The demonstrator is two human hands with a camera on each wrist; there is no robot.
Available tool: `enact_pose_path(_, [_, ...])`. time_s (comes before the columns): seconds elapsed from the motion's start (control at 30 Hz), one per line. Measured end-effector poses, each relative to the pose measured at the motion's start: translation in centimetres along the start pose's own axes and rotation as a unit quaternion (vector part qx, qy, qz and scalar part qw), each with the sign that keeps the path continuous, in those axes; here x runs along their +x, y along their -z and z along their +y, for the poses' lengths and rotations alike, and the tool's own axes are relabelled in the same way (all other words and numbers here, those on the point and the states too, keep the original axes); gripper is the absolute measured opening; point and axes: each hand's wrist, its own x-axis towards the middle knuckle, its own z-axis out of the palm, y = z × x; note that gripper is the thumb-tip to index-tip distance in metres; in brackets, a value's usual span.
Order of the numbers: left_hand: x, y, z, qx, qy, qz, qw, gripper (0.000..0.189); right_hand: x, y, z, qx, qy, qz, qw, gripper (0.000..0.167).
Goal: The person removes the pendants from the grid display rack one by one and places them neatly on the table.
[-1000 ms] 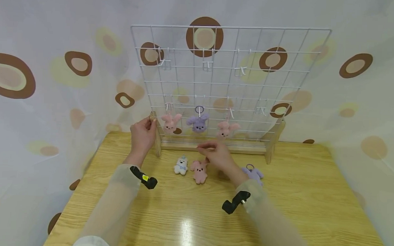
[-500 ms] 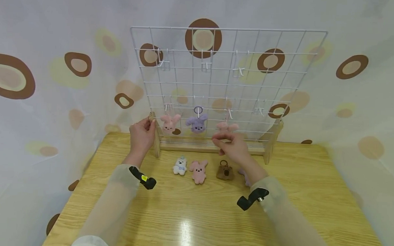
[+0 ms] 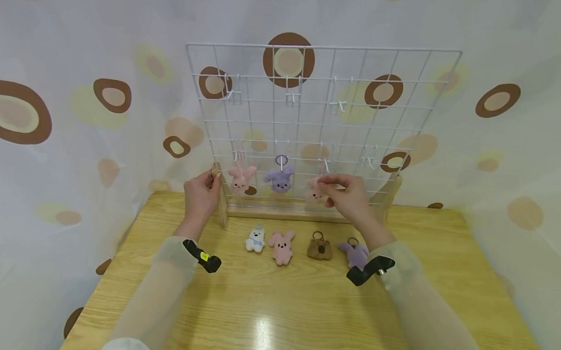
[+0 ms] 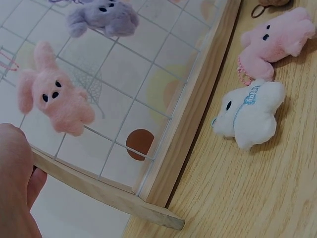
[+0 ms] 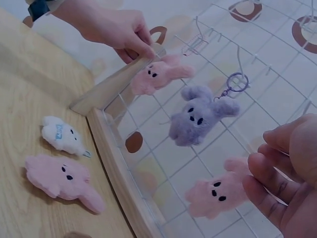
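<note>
My left hand [image 3: 202, 195] grips the top of the wooden side post [image 4: 109, 191] at the left end of a white wire grid rack [image 3: 263, 124]. Three plush keychains hang from its lower hooks: a pink bunny [image 3: 240, 179], a purple bunny [image 3: 281, 180] and another pink bunny [image 5: 215, 196]. My right hand [image 3: 351, 198] is at that second pink bunny, fingers loosely bent with the fingertips right at its ear [image 5: 237, 166]. In the head view the hand partly covers this bunny.
On the table before the rack lie a white plush bear [image 3: 255, 239], a pink bunny [image 3: 282, 248], a brown bear [image 3: 319, 248] and a purple bunny [image 3: 356, 254]. Bare hooks sit on the upper row, with one more hook [image 3: 368, 161] at lower right.
My right hand has moved right and upward, from above the table plushes to the right hanging pink bunny, uncovering the brown bear. The left hand stays on the post.
</note>
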Motion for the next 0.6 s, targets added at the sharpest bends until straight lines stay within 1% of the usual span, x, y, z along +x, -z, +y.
enact_pose_path(0.2, [-0.1,0.1,0.0,0.003,0.003,0.003,1.0000,0.029,0.8,0.2,-0.2,0.033,0.002,0.042,0.9985,0.024])
enact_pose_path(0.33, [-0.1,0.1,0.1,0.001,0.003,0.002,1.0000,0.029,1.2,0.2,-0.2,0.047,-0.001,0.054,0.9974,0.028])
enact_pose_path(0.4, [-0.1,0.1,0.1,0.001,0.003,0.003,1.0000,0.029,1.4,0.1,-0.2,0.047,0.001,0.054,0.9974,0.029])
enact_pose_path(0.6, [-0.1,0.0,0.2,-0.001,0.004,0.004,1.0000,0.029,1.8,-0.3,-0.3,0.050,-0.006,0.030,0.9983,0.031])
